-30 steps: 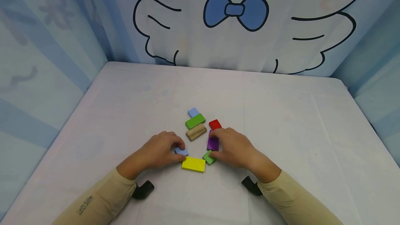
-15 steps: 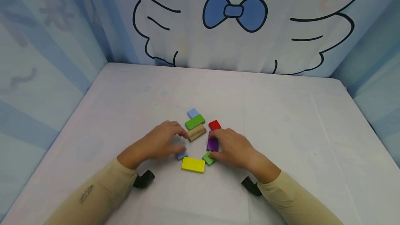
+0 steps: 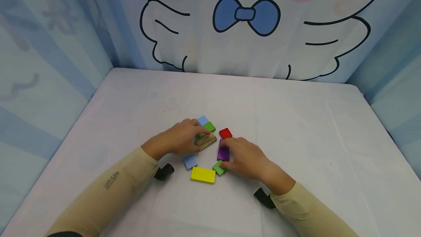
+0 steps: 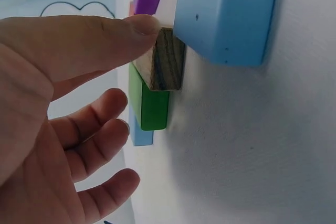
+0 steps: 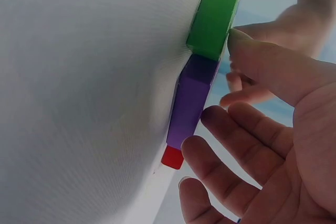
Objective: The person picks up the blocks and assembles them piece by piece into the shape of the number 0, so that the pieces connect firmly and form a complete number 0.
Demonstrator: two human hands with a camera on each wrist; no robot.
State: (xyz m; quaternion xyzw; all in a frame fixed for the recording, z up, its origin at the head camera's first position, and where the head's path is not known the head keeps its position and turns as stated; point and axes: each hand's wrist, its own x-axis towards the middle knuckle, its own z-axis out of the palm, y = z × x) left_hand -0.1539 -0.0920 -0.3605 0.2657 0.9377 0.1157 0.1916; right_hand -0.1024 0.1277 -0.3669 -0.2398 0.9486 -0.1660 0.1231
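Observation:
My left hand (image 3: 182,136) reaches over the wooden block (image 3: 206,142), thumb at its near left end, index finger stretched across toward the green block (image 3: 208,126) behind it. In the left wrist view the thumb overlaps the wooden block (image 4: 168,61), and the other fingers hang loosely bent beside the row. My right hand (image 3: 246,156) rests beside the purple block (image 3: 223,153) and small green block (image 3: 218,167). Its thumb touches the small green block (image 5: 212,22), while its loosely bent fingers lie along the purple block (image 5: 191,100).
A light blue block (image 3: 203,120) sits behind the green one, and a red block (image 3: 225,133) behind the purple one. Nearer lie a blue block (image 3: 190,162) and a yellow block (image 3: 203,175). All rest on a white-covered table (image 3: 296,127) before a printed curtain (image 3: 250,46).
My left hand has left the near blue block and moved away from me to the wooden block, over the green one. The right hand has stayed in place.

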